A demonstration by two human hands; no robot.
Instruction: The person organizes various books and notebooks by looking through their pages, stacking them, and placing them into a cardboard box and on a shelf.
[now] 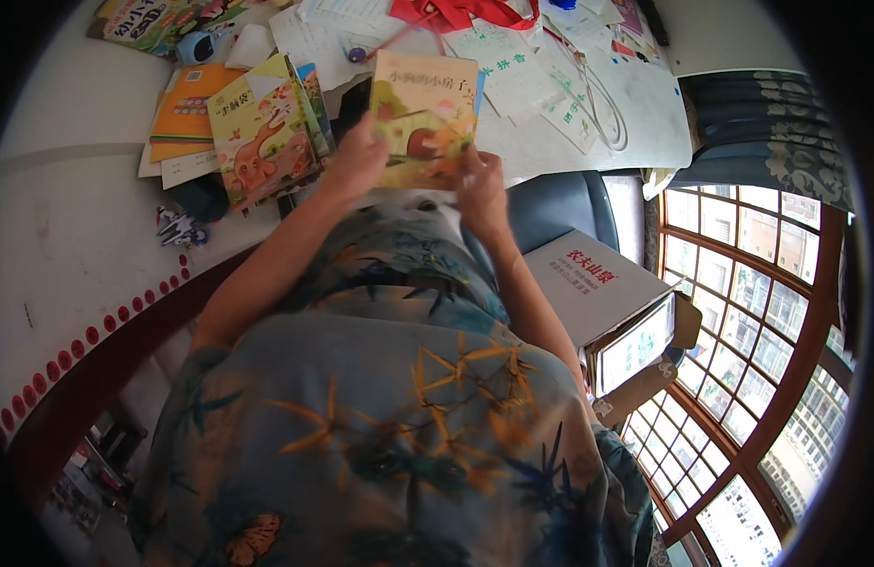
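Between my two hands I hold an illustrated children's book [424, 92] upright at the table's near edge, its cover facing me. My left hand [357, 157] grips its left side, and my right hand [481, 183] grips the lower right corner; both are slightly blurred. A blue edge shows behind the book on the right, perhaps another book. To the left of my left hand lies a pile of picture books [260, 135], the top one yellow with a cartoon animal. Orange booklets [192, 106] lie partly beneath that pile.
Papers [508, 71], a red cloth [465, 14] and a looped white cable [610, 120] lie on the white table [75, 191]. A small toy figure [180, 228] is near its front edge. At right stand a dark chair [571, 205], a cardboard box [593, 283] and windows [742, 255].
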